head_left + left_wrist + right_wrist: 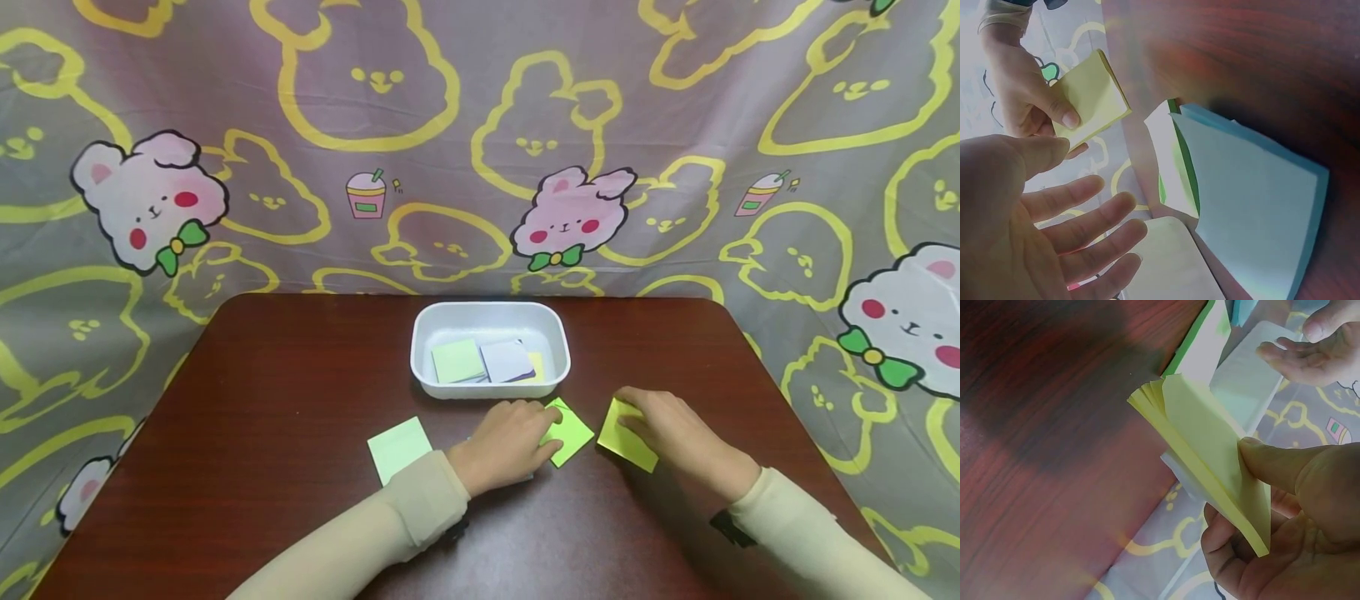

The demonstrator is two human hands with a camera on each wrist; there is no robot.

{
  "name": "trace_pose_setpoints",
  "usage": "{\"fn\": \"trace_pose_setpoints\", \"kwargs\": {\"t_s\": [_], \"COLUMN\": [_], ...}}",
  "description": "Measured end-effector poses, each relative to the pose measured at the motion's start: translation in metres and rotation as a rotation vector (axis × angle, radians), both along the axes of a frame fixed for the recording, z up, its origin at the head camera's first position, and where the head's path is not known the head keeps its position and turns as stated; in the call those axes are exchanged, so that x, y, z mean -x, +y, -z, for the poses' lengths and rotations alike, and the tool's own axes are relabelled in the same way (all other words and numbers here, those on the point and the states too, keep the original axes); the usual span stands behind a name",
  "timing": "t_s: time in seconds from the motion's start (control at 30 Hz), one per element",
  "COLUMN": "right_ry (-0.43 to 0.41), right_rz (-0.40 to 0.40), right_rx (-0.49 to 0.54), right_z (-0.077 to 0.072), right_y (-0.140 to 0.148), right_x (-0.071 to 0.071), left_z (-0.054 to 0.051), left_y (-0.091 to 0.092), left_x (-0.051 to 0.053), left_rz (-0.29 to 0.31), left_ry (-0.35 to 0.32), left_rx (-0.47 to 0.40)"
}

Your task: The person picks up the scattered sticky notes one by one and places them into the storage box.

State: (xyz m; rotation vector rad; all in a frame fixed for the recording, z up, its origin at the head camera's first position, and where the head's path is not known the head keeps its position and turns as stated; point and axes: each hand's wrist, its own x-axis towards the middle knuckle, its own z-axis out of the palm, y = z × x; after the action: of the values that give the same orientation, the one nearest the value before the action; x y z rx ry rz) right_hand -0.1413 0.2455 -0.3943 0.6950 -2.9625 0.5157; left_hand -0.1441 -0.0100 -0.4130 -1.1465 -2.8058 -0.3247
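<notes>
My right hand point(675, 437) pinches a yellow sticky-note pad point(628, 437) between thumb and fingers, held above the table; its sheets fan slightly at one corner in the right wrist view point(1210, 450). My left hand point(506, 446) hovers with fingers spread and nothing held, as the left wrist view shows point(1066, 231). In the head view a bright green pad point(572, 433) lies beside its fingertips. A blue pad point(1254, 194) rests under the left hand, mostly hidden in the head view. To the left lies a pale green pad point(401, 448), partly behind the sleeve.
A white plastic tray point(491, 390) stands at the table's back middle, holding a light green pad point(457, 361), a pale lavender pad point(507, 361) and something yellow point(537, 367). Behind the dark red-brown table point(300, 358) hangs a patterned curtain point(450, 167).
</notes>
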Motion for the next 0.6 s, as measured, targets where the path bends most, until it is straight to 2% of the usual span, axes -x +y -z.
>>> {"fn": "trace_pose_setpoints", "kwargs": {"t_s": [0.6], "right_ry": [0.008], "right_rz": [-0.012], "right_rx": [-0.009], "right_z": [-0.0092], "right_y": [-0.0048], "right_x": [0.0024], "left_z": [-0.0058], "left_y": [-0.0051], "left_x": [0.0063], "left_rz": [0.014], "left_ry": [0.025], "left_rx": [-0.057]}}
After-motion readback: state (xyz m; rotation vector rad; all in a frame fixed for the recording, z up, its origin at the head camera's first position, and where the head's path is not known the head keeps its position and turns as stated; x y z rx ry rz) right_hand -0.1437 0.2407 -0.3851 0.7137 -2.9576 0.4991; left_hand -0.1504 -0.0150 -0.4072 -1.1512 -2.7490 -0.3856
